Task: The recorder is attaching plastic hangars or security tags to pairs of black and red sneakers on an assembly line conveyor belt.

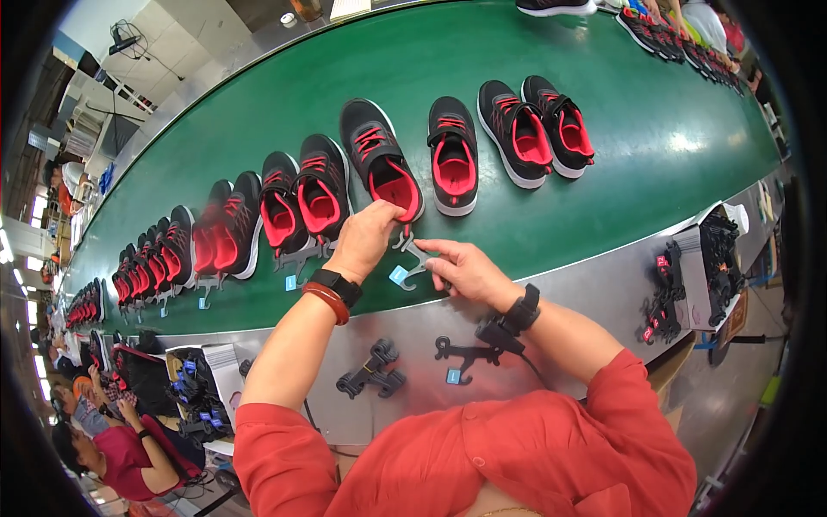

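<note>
The left hand (pixel 366 237) is up at the heel of a black sneaker with a red lining (pixel 381 159), fingers curled and pinching the back rim of the shoe right at the edge of the green conveyor belt (pixel 603 164). The right hand (pixel 465 269) sits just beside it, thumb and fingers closed on a grey plastic shoe hanger (pixel 412 258) that carries a small blue tag (pixel 398 275); the hanger's hook end points up at the heel and looks to be touching it. The shoe lies sole down, toe away from the person, one in a long row of matching black-and-red sneakers stretching off to the left along the belt, with a single shoe (pixel 454 155) and a pair (pixel 534 127) to its right. On the metal ledge (pixel 594 293) nearer the person lie a spare black hanger with a blue tag (pixel 465 355) and a small bundle of black hangers (pixel 372 370). Both wrists wear dark bands. A box of hangers (pixel 702 276) stands on the ledge far right.
</note>
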Demonstrator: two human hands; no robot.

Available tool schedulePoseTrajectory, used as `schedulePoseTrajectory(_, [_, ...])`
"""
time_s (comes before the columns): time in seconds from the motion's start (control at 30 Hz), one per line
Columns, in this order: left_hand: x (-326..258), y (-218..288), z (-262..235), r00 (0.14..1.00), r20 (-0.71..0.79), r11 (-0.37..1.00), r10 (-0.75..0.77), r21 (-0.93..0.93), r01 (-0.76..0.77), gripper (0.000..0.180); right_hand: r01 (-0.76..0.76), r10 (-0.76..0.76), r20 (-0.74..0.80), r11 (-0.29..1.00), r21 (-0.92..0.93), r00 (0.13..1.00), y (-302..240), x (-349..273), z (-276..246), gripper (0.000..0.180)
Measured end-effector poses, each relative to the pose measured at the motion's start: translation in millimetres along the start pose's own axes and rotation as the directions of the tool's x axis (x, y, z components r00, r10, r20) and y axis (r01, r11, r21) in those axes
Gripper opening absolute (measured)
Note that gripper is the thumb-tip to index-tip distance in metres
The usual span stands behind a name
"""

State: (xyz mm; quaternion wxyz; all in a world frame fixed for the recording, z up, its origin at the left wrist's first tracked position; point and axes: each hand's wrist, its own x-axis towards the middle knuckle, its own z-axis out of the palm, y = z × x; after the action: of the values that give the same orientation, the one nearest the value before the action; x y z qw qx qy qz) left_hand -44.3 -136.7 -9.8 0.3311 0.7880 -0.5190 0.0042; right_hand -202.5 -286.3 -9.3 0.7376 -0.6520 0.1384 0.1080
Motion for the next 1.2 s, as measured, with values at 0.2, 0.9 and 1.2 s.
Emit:
schedulePoseTrajectory(0.2, [1.7,28.1,-3.2,0.981,0.168,0.962,0.097,0.238,-0.136,0.057,0.047,-0.053,0.049,0.993,0.109,0.997,-3.1,12.2,-16.3,0.028])
schedulePoseTrajectory(0.9, [4.0,28.5,-9.9,0.906,0.288,0.945,-0.310,0.192,0.263,0.032,0.369,-0.555,0.383,-0.143,-0.918,0.738,-43.3,50.5,-79.2,0.032])
schedulePoseTrajectory(1.2, [-14.8,11.7,-6.6,0.903,0.196,0.896,-0.382,-0.160,0.414,0.034,0.384,-0.461,0.473,-0.278,-0.881,0.751,-62.2,57.3,-54.5,0.026])
